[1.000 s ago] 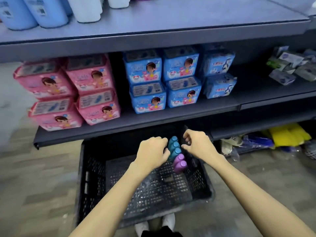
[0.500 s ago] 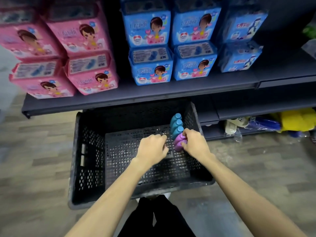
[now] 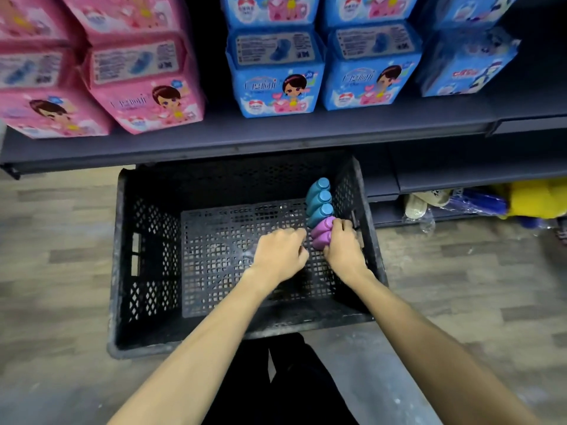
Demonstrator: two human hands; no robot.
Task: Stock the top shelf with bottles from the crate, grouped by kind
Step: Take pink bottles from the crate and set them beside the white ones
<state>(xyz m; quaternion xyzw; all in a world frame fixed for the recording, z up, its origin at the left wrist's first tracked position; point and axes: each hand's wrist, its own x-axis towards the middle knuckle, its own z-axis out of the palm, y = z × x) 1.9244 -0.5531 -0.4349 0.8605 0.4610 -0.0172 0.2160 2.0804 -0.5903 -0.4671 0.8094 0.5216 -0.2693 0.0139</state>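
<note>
While reaching into crate (image 3: 118,271): forearms bare, stretched down and forward, wrists near each other.
Left hand (image 3: 280,254): knuckles up, fingers curled, tips just beside purple bottles (image 3: 320,233); gripping or not, cannot tell.
Right hand (image 3: 345,246): fingers and thumb curled round purple bottles, gripping them.
Bottles: two purple, then three blue bottles (image 3: 319,197), one row along crate's right wall.
Crate: black, on floor (image 3: 61,240), partly under shelf (image 3: 276,134).
Labels: pink packs (image 3: 144,87) and blue packs (image 3: 276,72) on shelf, cartoon girl on each front; script too blurred to read.
</note>
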